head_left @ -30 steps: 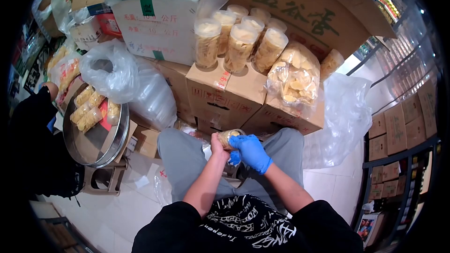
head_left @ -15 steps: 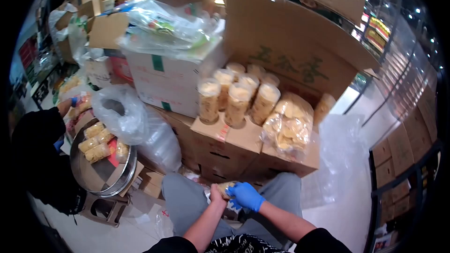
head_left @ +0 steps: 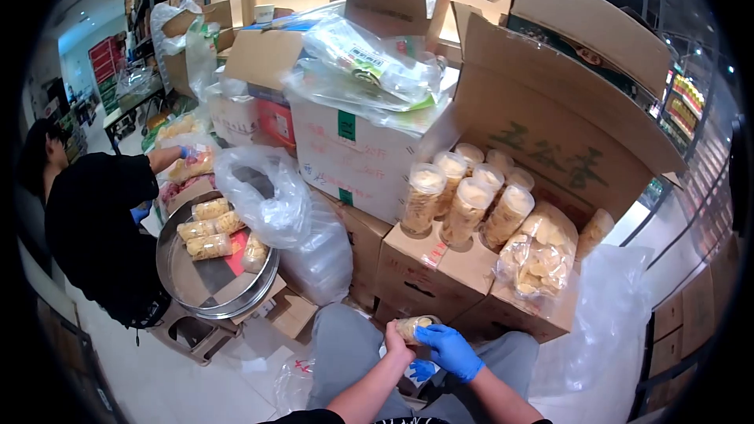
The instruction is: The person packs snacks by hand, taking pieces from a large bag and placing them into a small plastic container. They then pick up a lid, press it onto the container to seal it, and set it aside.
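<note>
A clear plastic jar (head_left: 412,328) filled with pale yellow pieces lies tilted above my lap. My bare left hand (head_left: 399,344) is closed round its near side. At the jar's right end is my right hand (head_left: 451,349), in a blue glove, with its fingers pressed against the end; whether a lid is there I cannot make out. Below it shows a crumpled blue patch (head_left: 422,370), perhaps part of a glove. Several filled jars (head_left: 469,208) stand upright on a cardboard box (head_left: 424,271) ahead, beside a clear bag of yellow chips (head_left: 540,255).
To the left, a round metal sieve (head_left: 177,271) on a stool holds several filled jars lying down. A plastic bag of clear empties (head_left: 318,255) leans beside it. Further left, a co-worker (head_left: 102,228) in black reaches toward bags. A white carton (head_left: 353,153) stands behind.
My view has swung left and up, so the scene sits further right and lower, with more of the co-worker showing. Both hands stay at the jar, which now shows more clearly.
</note>
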